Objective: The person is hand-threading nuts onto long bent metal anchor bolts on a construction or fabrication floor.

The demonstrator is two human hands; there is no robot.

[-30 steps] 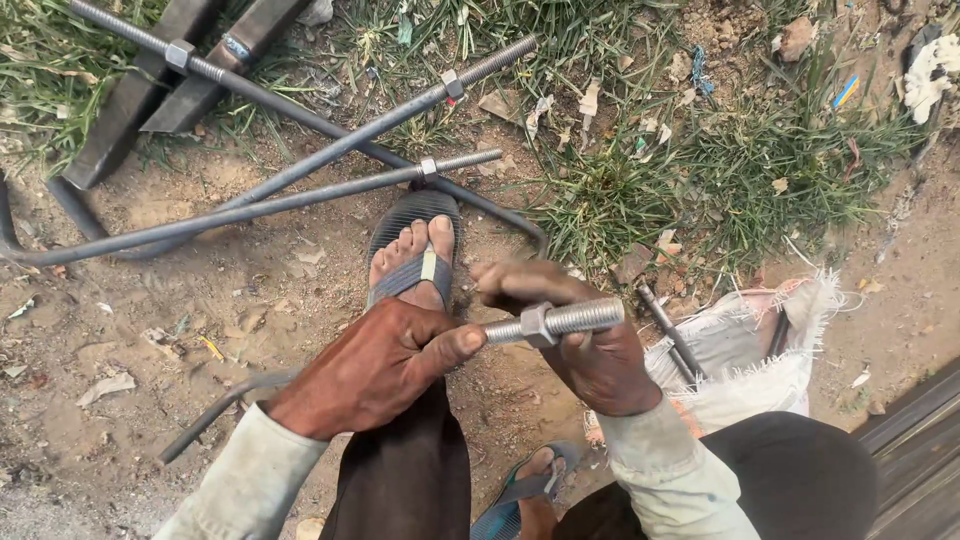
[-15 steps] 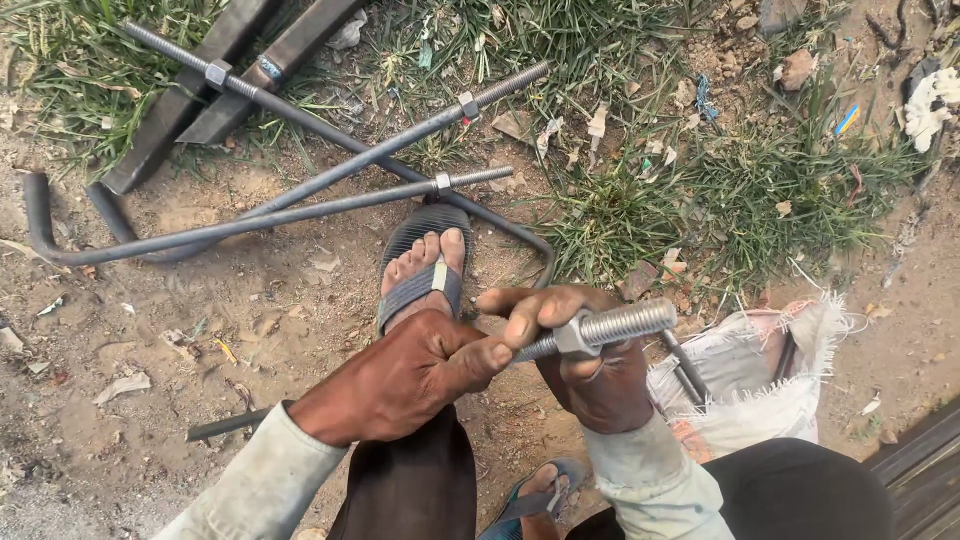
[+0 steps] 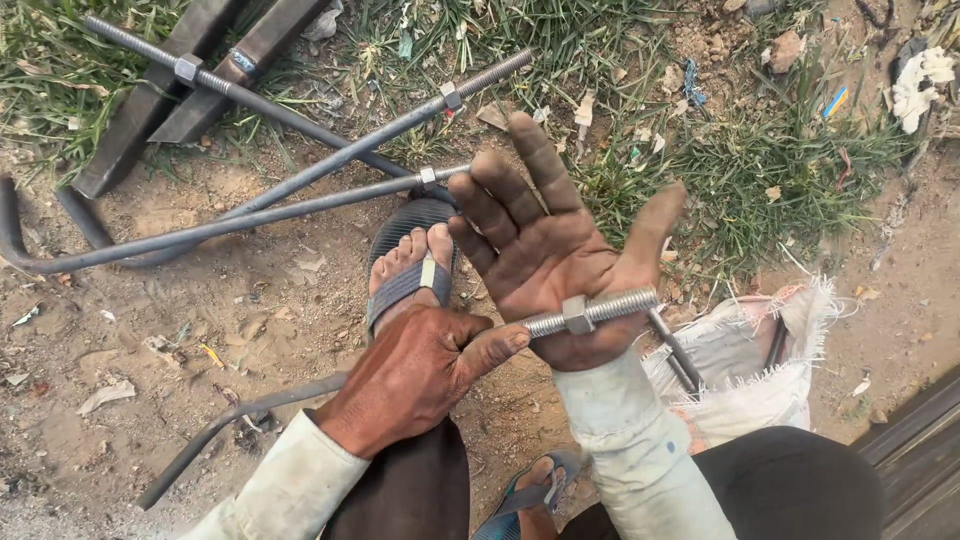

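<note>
My left hand (image 3: 415, 375) pinches the near end of the threaded rod (image 3: 600, 310) between thumb and fingers, holding it level above the ground beside my sandalled foot (image 3: 405, 275). My right hand (image 3: 560, 260) is flat, fingers spread wide, palm against the rod. The hex nut (image 3: 577, 315) sits partway along the thread, nearer my left hand; I judge the threading unfinished. Similar nutted rods (image 3: 330, 160) lie by the grass.

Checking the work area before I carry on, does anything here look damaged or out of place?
Yes. The white woven sack by the right hand is torn, its edge frayed, with dark metal rods poking out. Paper scraps and litter lie scattered in the grass.
</note>
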